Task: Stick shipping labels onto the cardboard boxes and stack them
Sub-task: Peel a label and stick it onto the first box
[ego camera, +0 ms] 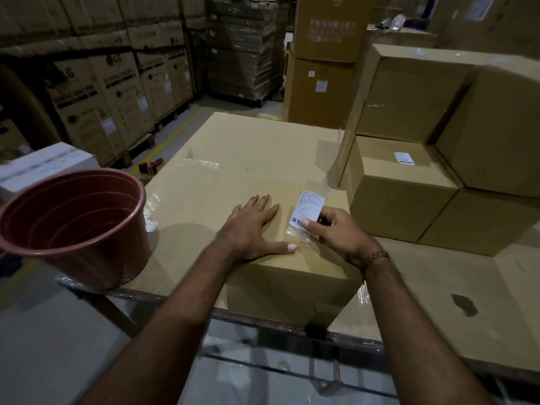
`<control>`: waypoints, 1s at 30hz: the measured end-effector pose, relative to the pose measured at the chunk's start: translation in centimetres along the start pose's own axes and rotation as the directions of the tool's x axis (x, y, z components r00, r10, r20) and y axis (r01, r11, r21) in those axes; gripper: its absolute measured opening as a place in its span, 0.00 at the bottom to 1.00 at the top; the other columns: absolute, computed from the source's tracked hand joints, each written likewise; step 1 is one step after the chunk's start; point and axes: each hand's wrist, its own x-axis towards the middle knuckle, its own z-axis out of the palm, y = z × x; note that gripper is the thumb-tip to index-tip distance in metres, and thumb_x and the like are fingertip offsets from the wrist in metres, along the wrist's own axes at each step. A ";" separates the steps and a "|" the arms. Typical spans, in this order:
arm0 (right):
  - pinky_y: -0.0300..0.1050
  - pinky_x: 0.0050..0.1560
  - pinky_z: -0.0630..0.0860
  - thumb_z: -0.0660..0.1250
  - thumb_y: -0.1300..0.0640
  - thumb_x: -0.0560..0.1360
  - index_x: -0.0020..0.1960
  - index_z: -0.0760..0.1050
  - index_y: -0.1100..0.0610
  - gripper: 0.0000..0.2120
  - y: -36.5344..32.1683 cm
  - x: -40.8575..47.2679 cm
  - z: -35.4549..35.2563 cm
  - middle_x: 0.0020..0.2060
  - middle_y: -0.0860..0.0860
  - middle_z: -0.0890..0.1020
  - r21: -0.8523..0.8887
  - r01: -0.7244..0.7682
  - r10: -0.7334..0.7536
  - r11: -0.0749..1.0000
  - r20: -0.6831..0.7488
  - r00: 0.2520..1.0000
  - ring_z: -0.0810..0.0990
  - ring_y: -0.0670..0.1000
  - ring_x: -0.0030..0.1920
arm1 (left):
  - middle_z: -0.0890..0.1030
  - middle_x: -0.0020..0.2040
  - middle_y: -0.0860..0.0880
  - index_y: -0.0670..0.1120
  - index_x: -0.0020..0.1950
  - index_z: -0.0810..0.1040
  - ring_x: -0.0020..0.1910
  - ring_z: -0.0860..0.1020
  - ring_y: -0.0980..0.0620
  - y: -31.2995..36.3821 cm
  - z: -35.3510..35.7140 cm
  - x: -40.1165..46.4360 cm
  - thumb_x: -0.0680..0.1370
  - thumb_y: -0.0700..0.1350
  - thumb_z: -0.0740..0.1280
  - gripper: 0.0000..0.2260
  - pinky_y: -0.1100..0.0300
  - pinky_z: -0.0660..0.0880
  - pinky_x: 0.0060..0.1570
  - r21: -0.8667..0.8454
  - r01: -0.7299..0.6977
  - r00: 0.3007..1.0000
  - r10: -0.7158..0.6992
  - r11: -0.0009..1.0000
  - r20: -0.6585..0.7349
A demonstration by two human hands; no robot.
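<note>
Left hand point(254, 226) spread flat on box point(292, 276), right hand point(336, 229) pinching label point(308, 207)

A plain brown cardboard box point(292, 276) stood closed at the bench's near edge. A white barcoded shipping label point(306, 210), inside a clear sleeve, lay along its top's right edge, slightly tilted. More boxes point(409, 194) stood stacked at the bench's far right.

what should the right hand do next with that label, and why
Probably lower the label flat onto the box top and press it down. The right hand pinches it by its lower end, in a clear sleeve, just above the cardboard, while the left hand lies flat on the box top and steadies it. Whether the far end already touches is hard to tell.
</note>
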 end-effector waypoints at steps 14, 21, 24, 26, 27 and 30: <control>0.55 0.58 0.85 0.75 0.61 0.79 0.58 0.84 0.51 0.10 -0.7 0.1 1.3 0.52 0.48 0.89 0.109 0.084 -0.066 0.990 -0.155 0.986 0.88 0.51 0.54 | 0.68 0.81 0.47 0.47 0.80 0.70 0.82 0.62 0.48 1.4 1.5 -5.6 0.85 0.59 0.62 0.27 0.51 0.59 0.81 0.008 0.065 0.955 -0.060 0.998 -0.289; 0.50 0.49 0.85 0.75 0.61 0.79 0.51 0.84 0.53 0.04 -2.2 -0.9 3.8 0.46 0.48 0.89 0.074 0.093 -0.071 0.993 -0.261 0.963 0.89 0.50 0.49 | 0.74 0.77 0.47 0.46 0.74 0.78 0.77 0.69 0.48 1.2 0.6 -5.9 0.84 0.55 0.65 0.21 0.51 0.68 0.74 -0.021 0.039 0.956 -0.044 0.999 -0.291; 0.49 0.44 0.82 0.73 0.60 0.80 0.51 0.85 0.56 0.02 -3.4 -0.7 5.5 0.45 0.50 0.90 0.070 0.090 -0.067 0.993 -0.283 0.957 0.88 0.52 0.46 | 0.72 0.78 0.50 0.49 0.75 0.76 0.75 0.71 0.50 0.1 -0.3 -6.5 0.83 0.57 0.65 0.22 0.50 0.74 0.70 -0.026 0.031 0.956 -0.037 0.999 -0.292; 0.45 0.45 0.82 0.72 0.61 0.81 0.51 0.84 0.56 0.03 -4.4 -0.5 6.9 0.45 0.50 0.90 0.079 0.081 -0.054 0.994 -0.306 0.951 0.88 0.49 0.45 | 0.69 0.80 0.51 0.51 0.78 0.73 0.77 0.68 0.51 -1.1 -1.2 -7.3 0.83 0.58 0.65 0.24 0.50 0.73 0.71 -0.004 0.030 0.957 -0.030 1.000 -0.288; 0.45 0.46 0.82 0.72 0.62 0.81 0.50 0.84 0.56 0.03 -4.9 -0.3 7.7 0.45 0.50 0.89 0.082 0.075 -0.045 0.994 -0.323 0.945 0.88 0.48 0.45 | 0.68 0.80 0.51 0.51 0.78 0.72 0.77 0.67 0.51 -1.8 -1.9 -7.9 0.83 0.58 0.65 0.24 0.50 0.73 0.71 0.007 0.021 0.959 -0.018 1.000 -0.282; 0.42 0.46 0.81 0.71 0.63 0.81 0.50 0.84 0.57 0.04 -6.3 0.1 10.7 0.45 0.49 0.89 0.104 0.068 -0.026 0.992 -0.363 0.931 0.87 0.46 0.43 | 0.68 0.81 0.50 0.51 0.79 0.71 0.78 0.67 0.50 -4.3 -4.3 -10.0 0.83 0.57 0.66 0.25 0.51 0.71 0.72 0.051 -0.014 0.960 0.028 0.999 -0.280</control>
